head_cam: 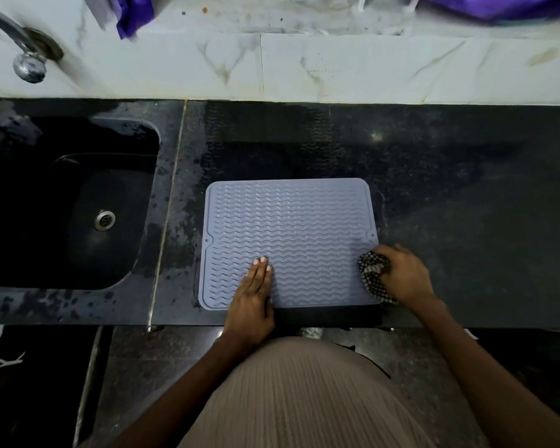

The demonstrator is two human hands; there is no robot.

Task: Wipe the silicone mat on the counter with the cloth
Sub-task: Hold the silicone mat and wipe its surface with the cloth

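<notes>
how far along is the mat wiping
Set up is done: the grey silicone mat lies flat on the black counter, and the left hand presses it down with straight fingers. In hand: the right hand grips the checked cloth at the mat's near right edge. The rest of the mat is still to be wiped, as far as shows.

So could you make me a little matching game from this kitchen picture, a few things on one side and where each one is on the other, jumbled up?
Things:
1. silicone mat
2. cloth
3. left hand
4. sink drain

Places:
A. bunched in the right hand, at the mat's right edge
B. in the dark basin left of the mat
C. flat on the black counter, near its front edge
D. resting with straight fingers on the mat's near left part

Pairs: 1-C, 2-A, 3-D, 4-B
</notes>
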